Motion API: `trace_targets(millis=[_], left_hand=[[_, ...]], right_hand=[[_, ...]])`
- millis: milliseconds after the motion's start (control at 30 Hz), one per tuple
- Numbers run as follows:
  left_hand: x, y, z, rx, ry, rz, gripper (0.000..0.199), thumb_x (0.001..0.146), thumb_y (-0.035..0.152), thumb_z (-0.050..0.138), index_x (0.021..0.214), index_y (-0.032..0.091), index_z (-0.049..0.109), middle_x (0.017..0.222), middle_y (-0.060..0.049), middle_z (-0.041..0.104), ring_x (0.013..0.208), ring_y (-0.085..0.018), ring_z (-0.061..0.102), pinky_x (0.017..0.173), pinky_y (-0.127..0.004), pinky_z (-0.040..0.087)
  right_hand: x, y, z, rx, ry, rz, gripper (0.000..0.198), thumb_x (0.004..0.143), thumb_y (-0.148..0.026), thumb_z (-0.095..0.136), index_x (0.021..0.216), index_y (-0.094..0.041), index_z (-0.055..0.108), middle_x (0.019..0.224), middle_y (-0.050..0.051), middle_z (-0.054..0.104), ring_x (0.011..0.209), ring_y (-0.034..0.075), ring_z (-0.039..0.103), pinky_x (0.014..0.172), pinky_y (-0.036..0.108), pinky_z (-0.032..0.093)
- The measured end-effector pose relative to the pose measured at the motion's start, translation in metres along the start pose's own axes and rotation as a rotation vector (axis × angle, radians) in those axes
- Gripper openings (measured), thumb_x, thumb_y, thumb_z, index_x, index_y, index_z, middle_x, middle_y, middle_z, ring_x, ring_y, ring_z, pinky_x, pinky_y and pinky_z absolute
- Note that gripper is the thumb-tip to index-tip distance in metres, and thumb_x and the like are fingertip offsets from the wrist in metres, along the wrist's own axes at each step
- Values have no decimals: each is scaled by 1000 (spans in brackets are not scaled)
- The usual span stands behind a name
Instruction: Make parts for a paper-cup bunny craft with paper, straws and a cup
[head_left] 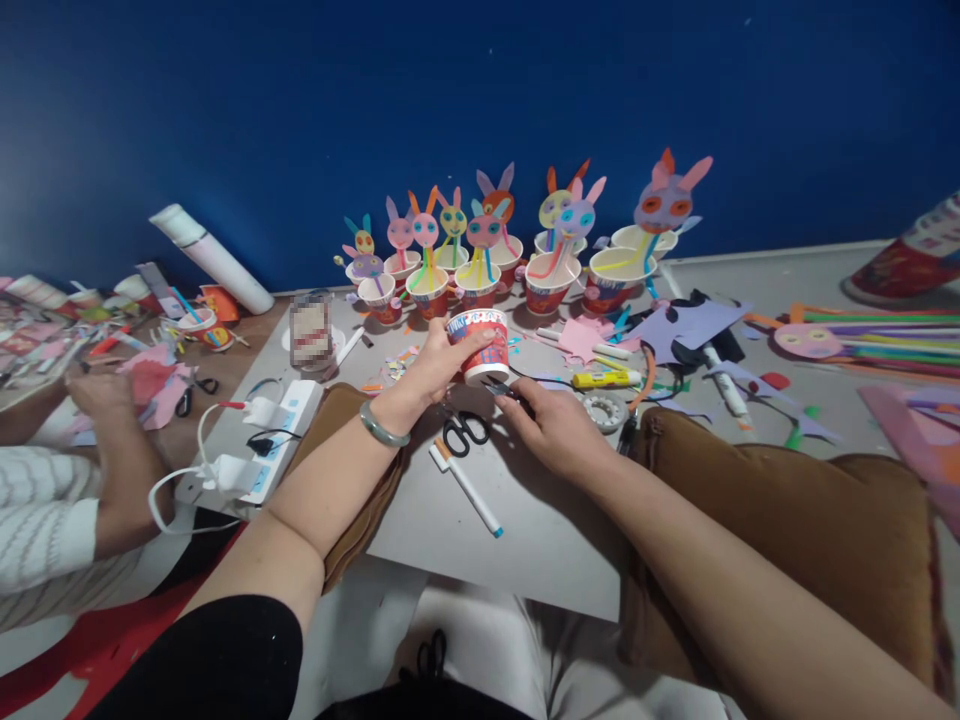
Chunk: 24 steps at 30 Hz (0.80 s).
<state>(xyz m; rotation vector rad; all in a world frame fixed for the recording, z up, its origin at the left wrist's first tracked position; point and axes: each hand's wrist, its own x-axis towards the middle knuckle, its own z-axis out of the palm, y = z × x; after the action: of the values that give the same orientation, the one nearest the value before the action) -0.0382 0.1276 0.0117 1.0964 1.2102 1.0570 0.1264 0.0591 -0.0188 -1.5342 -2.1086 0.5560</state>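
Observation:
My left hand [442, 358], with a bangle at the wrist, is closed round a red, white and blue paper cup [491, 345]. The cup is tilted, its white-edged base towards me. My right hand [551, 425] grips a small dark pointed tool [499, 388], its tip at the base of the cup. Fingers hide most of the tool, so its exact kind is unclear. Beneath the hands lie black-handled scissors [465, 434] and a white marker [469, 490] with a blue end.
Along the blue wall stand several paper cups with paper rabbit heads [427, 280]. Paper scraps [675, 330], a yellow marker [606, 380] and a tape roll [604, 410] lie right. Brown cushions [780, 530] flank me. Left are a power strip [285, 440] and another person's hand [101, 390].

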Motion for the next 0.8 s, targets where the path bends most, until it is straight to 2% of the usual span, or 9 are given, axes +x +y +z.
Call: trace_targets(millis=[133,367,533,700,800], left_hand=[[-1,2,1,-13,7,-38,47,74,37,79,101,21,44,85,1,61,65,-11,63,58,-24,52],[0,2,0,-35,0,-61,48,72,36,81,101,21,46,86,0,64,69,-11,65,64,-24,53],[-3,5,1,8,2,-78,45,74,40,79,100,21,47,79,2,64,60,-10,63,55,-22,49],[-2,7,3,-99,-6,-106,42,71,36,81,95,18,51,70,3,63,57,-9,60,54,-21,46],[-1,8,4,-156,-26,-171,42,68,35,83,95,17,56,68,2,64,56,-9,59,56,-22,45]], right_hand=[[1,0,-1,-1,6,-17,33,96,-43,41,88,-20,63,70,6,65,65,19,56,61,28,32],[1,0,-2,-1,24,-24,30,96,-40,43,89,-20,64,74,7,67,67,19,56,62,28,30],[1,-1,-3,-15,25,-28,28,96,-37,43,90,-20,64,74,7,67,67,20,55,61,29,29],[1,-3,-4,-17,48,-31,28,96,-38,43,93,-20,65,76,7,68,69,21,57,62,30,28],[1,-3,-3,-18,55,-26,30,97,-39,41,94,-20,65,76,7,68,68,21,57,62,30,28]])
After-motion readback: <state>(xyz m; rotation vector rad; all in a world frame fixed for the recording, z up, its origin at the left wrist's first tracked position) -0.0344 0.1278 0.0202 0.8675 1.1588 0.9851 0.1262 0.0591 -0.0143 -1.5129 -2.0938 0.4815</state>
